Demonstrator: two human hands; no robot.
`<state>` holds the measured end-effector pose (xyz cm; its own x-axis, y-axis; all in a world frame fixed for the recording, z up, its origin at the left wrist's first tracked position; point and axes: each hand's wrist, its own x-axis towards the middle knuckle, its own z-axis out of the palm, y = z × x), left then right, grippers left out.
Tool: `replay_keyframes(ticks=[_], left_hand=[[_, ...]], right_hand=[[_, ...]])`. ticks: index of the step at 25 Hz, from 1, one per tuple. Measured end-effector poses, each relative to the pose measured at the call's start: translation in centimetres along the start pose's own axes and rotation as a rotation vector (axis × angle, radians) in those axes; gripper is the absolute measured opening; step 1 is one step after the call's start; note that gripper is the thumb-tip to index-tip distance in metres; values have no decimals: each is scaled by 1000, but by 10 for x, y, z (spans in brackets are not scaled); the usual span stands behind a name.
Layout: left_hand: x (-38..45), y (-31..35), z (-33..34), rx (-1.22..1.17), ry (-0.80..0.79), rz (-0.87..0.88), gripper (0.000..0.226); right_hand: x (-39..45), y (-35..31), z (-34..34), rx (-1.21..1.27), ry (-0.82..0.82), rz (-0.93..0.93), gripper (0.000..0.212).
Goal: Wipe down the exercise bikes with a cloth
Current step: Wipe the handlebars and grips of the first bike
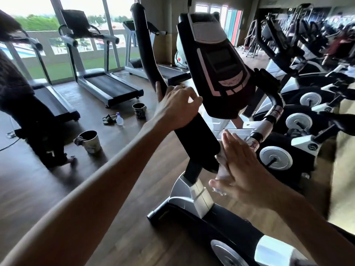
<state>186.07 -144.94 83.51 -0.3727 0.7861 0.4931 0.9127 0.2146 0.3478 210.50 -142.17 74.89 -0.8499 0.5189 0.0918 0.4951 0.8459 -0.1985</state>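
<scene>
A gym: treadmills (107,81) stand in a row before tall windows (38,25) at eleven o'clock, exercise bikes (299,120) line up toward two o'clock, and blurred frames at one o'clock look like weight machines (288,22), on wood-look flooring (48,189).

Both forearms are bare from the frame's lower edge to the wrist, with no sleeve in view on either. The left hand (177,107) wears no glove, ring or bracelet that can be seen, and its wrist carries no watch or band. The right hand (243,169) is likewise ungloved, its fingers (233,145) plain and its wrist unadorned. The forearms are lean, with tendons showing at the left wrist.
</scene>
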Motion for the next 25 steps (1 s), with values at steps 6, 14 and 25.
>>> replay_keyframes(ticks=[6,14,25], left_hand=[[-19,20,13,18,79,-111,33],[-25,29,6,84,45,-97,34],[-28,29,4,73,42,-121,37]], right_hand=[[42,-26,-22,-216,-161,48,111],[4,-13,18,-20,259,-2,125],[-14,-39,49,128,678,54,64]])
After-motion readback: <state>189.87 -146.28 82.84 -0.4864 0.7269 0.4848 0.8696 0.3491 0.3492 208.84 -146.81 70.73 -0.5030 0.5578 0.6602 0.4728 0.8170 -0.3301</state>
